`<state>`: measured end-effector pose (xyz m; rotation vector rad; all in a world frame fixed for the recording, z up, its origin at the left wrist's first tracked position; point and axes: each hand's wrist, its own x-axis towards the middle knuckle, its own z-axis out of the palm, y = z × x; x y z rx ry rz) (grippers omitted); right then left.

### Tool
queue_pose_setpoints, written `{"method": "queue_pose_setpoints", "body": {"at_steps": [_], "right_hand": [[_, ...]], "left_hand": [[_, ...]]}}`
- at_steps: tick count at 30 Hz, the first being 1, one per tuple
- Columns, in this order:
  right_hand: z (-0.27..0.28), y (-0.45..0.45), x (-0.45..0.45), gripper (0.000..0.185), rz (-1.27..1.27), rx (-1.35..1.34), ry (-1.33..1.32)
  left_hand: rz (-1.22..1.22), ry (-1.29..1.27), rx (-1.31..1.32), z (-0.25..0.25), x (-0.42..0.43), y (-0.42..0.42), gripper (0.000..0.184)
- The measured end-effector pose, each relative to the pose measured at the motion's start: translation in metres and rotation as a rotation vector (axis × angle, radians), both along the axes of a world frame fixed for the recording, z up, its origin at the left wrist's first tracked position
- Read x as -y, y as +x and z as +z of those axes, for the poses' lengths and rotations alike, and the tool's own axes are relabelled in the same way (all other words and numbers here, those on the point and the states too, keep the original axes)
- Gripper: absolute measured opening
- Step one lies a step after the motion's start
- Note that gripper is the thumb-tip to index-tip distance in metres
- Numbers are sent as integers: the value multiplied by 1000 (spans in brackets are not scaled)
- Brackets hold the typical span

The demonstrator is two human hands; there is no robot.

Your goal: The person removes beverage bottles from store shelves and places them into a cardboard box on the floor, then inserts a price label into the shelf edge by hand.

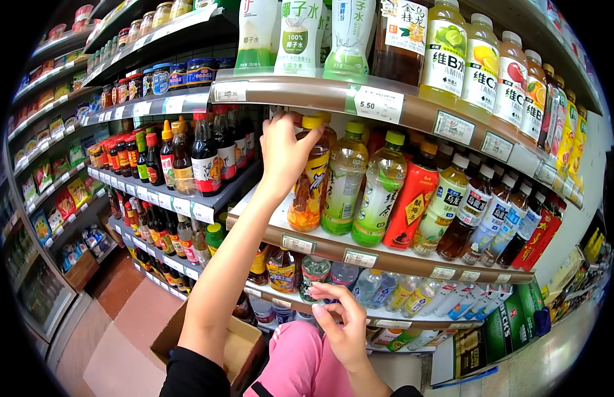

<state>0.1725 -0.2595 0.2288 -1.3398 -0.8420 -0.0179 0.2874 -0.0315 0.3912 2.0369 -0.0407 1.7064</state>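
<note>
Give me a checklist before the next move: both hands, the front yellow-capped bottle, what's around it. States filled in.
1. Left hand at the front yellow-capped bottle: ok, it is at the bottle's top.
2. Firm grip on it: cannot tell, the fingertips are partly hidden.
3. Bottle supported: ok, it stands on the shelf.
4. Side clearance: not ok, a green tea bottle stands close on the right.
5. Right hand free: ok, fingers loosely curled, nothing visible in it.
6. Cardboard box contents: cannot tell, the left arm and leg cover much of it.
</note>
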Motion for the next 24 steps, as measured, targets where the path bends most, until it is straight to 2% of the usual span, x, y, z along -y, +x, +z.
{"method": "queue_pose_setpoints", "body": {"at_steps": [6, 14, 15, 18, 19, 24], "right_hand": [[0, 5, -6, 33, -23, -12, -2], [8, 9, -23, 38, -25, -36, -2], [6, 15, -26, 52, -2, -17, -37], [8, 19, -42, 67, 129, -154, 146], [18, 19, -42, 80, 217, -204, 107], [24, 34, -63, 87, 434, -292, 297]], "left_hand": [[214, 137, -104, 7, 12, -49, 33], [151, 114, -199, 12, 24, -83, 30], [133, 120, -196, 11, 25, -86, 30], [113, 75, -281, 11, 33, -101, 29], [128, 105, -263, 9, 35, -104, 27], [86, 80, -274, 4, 42, -120, 25]]}}
